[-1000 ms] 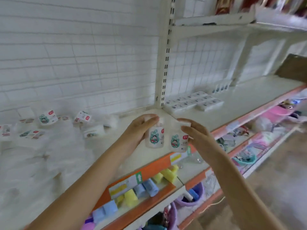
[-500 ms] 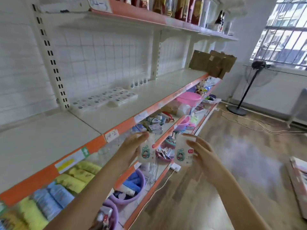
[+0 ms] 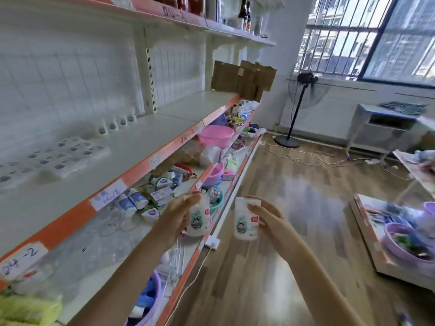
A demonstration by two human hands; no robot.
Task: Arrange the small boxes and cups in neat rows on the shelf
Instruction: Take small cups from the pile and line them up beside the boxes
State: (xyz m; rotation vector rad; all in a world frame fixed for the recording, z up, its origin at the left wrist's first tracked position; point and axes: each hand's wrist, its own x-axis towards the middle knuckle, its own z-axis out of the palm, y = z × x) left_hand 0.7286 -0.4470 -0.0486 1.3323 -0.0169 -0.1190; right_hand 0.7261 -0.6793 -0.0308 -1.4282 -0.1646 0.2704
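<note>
I'm seeing open room across the front of the cream metal shelf [image 3: 131, 156]. Flat white boxes with round holes [image 3: 54, 158] are crowding its left; a row of small white cups [image 3: 115, 124] is lining the back wall.

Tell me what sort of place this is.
Probably a small shop or a mock-up of one: long retail shelving with orange price strips and handwritten labels, mixed household goods like a pink basin below, and rows of white cups already lined up on the shelf.
</note>
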